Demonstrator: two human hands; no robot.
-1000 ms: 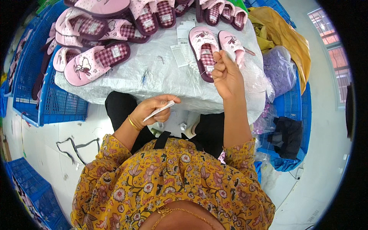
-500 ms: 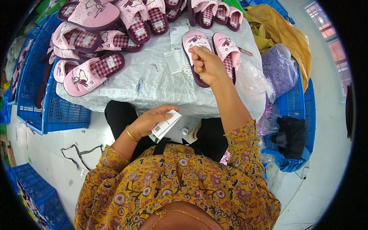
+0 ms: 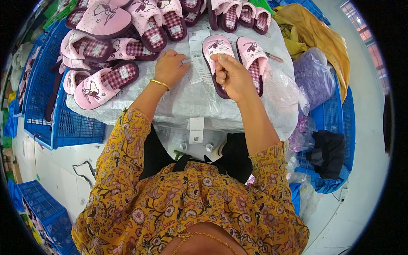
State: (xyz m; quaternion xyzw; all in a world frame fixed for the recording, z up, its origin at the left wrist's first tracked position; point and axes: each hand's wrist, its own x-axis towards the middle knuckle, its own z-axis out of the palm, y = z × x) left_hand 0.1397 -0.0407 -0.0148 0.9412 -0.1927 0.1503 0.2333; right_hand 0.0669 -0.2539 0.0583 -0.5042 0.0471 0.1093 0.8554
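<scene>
My left hand [image 3: 171, 67], with a gold bangle at its wrist, is on the silver-grey covered work surface. Its thumb and fingertips close on the edge of a white paper tag [image 3: 194, 75] lying there. In a closed pinch, my right hand [image 3: 233, 77] is over the left slipper [image 3: 217, 46] of a pink pair with dark plaid insoles; what it pinches is too small to make out. The right slipper [image 3: 250, 47] of that pair lies beside it. A folded white hang tag [image 3: 196, 131] hangs at the near edge, between my forearms.
Several pink slippers [image 3: 100, 87] are heaped at the left and back. A small knife-like tool [image 3: 274, 57] lies right of the pair. Blue crates [image 3: 78, 127] stand at the left, another [image 3: 348, 123] at the right, near a purple bag [image 3: 313, 76] and yellow cloth [image 3: 312, 32].
My left hand has let go of the folded hang tag and moved forward to the paper tags on the surface. The hang tag now dangles at the near edge. My right hand stays about in place.
</scene>
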